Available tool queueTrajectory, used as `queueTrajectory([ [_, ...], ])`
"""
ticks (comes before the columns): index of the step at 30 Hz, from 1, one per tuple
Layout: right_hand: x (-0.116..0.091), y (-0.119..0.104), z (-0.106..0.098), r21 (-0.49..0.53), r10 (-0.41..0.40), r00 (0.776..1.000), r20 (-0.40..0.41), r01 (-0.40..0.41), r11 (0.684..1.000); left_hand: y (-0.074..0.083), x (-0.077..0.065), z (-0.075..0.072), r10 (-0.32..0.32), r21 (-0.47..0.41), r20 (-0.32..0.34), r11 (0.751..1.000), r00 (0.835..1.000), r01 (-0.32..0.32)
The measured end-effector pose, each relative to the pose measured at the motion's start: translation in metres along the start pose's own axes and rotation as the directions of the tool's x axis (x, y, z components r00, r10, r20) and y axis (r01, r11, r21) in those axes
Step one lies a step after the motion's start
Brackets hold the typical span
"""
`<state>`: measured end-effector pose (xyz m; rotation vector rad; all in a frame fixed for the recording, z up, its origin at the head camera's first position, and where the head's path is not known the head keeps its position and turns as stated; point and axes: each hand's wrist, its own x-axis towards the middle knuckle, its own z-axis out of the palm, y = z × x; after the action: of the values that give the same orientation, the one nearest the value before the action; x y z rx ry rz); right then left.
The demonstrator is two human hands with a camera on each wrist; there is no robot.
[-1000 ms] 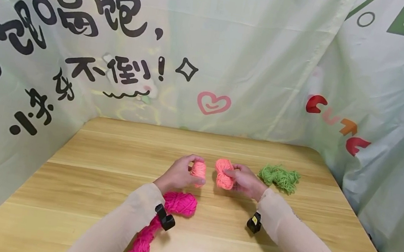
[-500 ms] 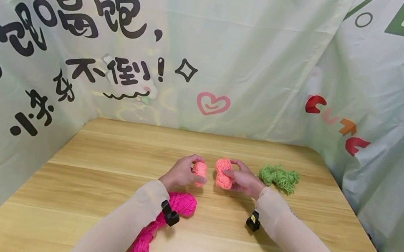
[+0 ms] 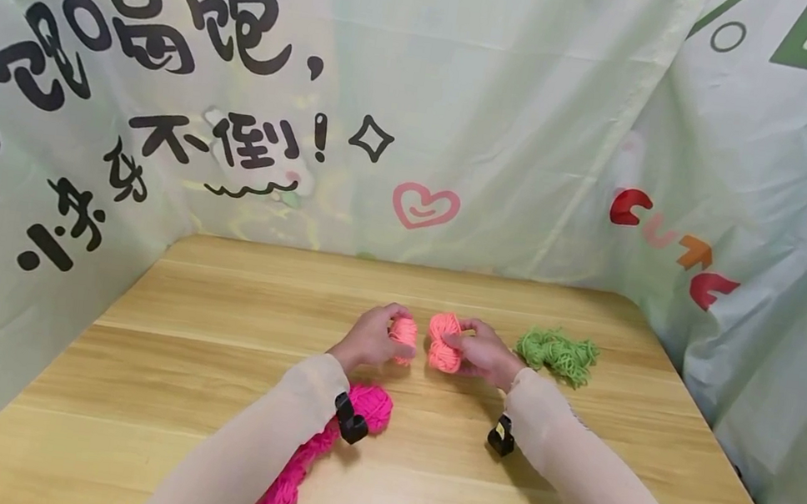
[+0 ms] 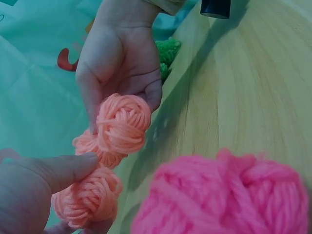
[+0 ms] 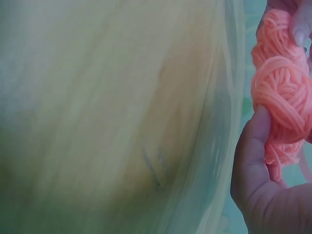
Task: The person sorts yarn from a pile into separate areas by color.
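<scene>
- Head view: the left hand pinches the first coral bundle of yarn between thumb and fingers. At 3 o'clock from it, the right hand grips the second coral bundle, thumb across its narrow waist; a slim gap parts the two.
- Same view: green yarn lies on the table at 3 o'clock from the second bundle, and a magenta skein at 7 o'clock from the first, partly under the left sleeve. That forearm is best carried high, so the sleeve does not drag the skein.
- Left wrist view: at 8 o'clock from the middle, the left thumb presses on the first bundle, with fingertips showing beneath. The bundles overlap here. Such soft yarn probably wants a light pinch, supported from below, rather than a squeeze.
- Right wrist view: at 3 o'clock, the right thumb presses the second bundle's side; how its other fingers lie I cannot tell. Holding at the waist should keep the loops in shape.
</scene>
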<state>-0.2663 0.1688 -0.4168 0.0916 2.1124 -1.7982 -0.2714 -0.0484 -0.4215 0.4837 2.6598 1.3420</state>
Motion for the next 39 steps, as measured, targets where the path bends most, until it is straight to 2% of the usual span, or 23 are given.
queueTrajectory([
  [15, 0.004, -0.002, 0.001, -0.050, 0.034, 0.999, -0.033, -0.036, 0.998, 0.005, 0.011, 0.011, 0.013, 0.150, 0.011, 0.989, 1.000, -0.014],
  [26, 0.010, 0.006, 0.004, -0.069, 0.047, 0.998, -0.052, -0.050, 0.996, 0.007, 0.009, 0.015, -0.042, 0.160, -0.008, 0.986, 0.999, 0.043],
  [29, 0.012, 0.006, 0.002, -0.077, 0.044, 0.997, -0.065, -0.049, 0.996, 0.009, 0.011, 0.016, -0.026, 0.169, -0.010, 0.985, 1.000, 0.027],
  [34, 0.013, 0.005, -0.001, -0.104, 0.053, 0.996, -0.070, -0.060, 0.993, 0.011, 0.017, 0.018, -0.020, 0.187, 0.008, 0.982, 1.000, 0.018],
  [39, 0.014, 0.003, 0.000, -0.108, 0.069, 0.994, -0.086, -0.078, 0.991, 0.013, 0.019, 0.020, -0.047, 0.176, 0.047, 0.984, 0.998, 0.038],
])
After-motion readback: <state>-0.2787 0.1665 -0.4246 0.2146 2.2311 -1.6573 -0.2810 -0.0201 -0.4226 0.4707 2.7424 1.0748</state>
